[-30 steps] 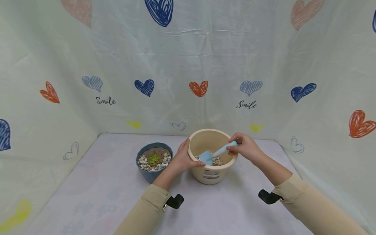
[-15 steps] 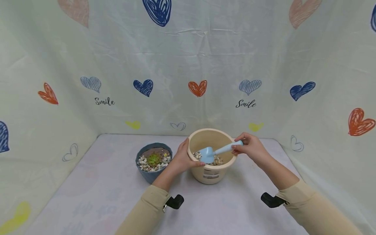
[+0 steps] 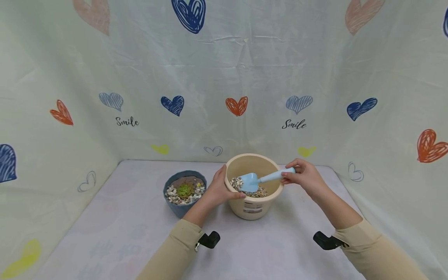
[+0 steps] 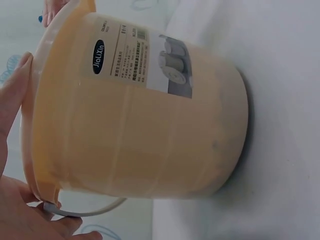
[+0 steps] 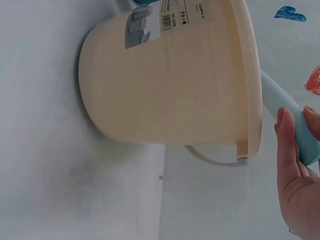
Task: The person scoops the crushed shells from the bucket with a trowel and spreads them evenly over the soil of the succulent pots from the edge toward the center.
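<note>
A cream plastic bucket (image 3: 234, 209) stands on the table with pebbles (image 3: 260, 193) in its bottom. My left hand (image 3: 217, 189) grips its left rim, thumb over the front edge; the left wrist view shows fingers behind the rim near the bucket's handle (image 4: 90, 212). In my right hand (image 3: 307, 179), fingers and thumb pinch the handle end of a light blue toy shovel (image 3: 249, 182). Its blade is inside the bucket, close over the pebbles, and its handle slants out across the right rim. From the right wrist camera, the bucket wall hides the blade.
Left of the bucket, beside my left forearm, is a blue-grey pot (image 3: 179, 210) with a green succulent (image 3: 184, 190) among white stones. The pale tablecloth (image 3: 266, 249) runs back to a hanging curtain (image 3: 210, 70) printed with hearts.
My right hand has drawn the shovel a little to the right, and its blade has shifted right within the bucket, uncovering pebbles at the left. The left hand and bucket stay put.
</note>
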`<state>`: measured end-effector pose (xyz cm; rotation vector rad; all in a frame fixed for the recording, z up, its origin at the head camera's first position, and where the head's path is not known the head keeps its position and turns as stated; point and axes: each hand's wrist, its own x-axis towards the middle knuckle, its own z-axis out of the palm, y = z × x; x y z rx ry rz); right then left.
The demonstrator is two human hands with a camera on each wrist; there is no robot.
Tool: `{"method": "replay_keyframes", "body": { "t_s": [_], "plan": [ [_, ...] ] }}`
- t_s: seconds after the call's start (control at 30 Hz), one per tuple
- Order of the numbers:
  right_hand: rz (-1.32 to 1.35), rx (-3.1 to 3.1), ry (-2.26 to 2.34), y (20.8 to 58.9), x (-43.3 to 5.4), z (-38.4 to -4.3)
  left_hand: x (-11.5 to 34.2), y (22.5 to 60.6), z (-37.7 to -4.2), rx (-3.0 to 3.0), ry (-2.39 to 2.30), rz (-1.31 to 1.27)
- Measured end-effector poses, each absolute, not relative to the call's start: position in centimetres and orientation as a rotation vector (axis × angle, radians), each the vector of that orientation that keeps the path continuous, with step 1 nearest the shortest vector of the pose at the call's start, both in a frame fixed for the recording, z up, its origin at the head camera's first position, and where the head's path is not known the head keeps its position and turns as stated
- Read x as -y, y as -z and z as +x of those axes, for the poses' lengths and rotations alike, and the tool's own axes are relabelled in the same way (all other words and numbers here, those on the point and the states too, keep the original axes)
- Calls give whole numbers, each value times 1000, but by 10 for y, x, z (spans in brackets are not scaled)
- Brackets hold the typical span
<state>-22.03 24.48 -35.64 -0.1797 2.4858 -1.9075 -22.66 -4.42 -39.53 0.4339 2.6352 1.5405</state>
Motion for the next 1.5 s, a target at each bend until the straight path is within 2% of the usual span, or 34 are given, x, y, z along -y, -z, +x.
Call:
{"method": "replay_keyframes", "body": {
  "t_s": [0.27,0.53,0.97,1.5],
  "plan": [
    [-180,-2530,1890,351,-248,-217,49,394,-233,-2592,-1611,615],
    [-203,-2549,1905,340,-248,-215,61,378,-225,-2539,-1550,372],
    [-256,-2491,1973,329,-229,-225,101,356,-216,-2572,-1534,270],
    [-340,-2298,2093,326,-170,-244,179,346,-212,-2570,-1545,298]
  ]
}}
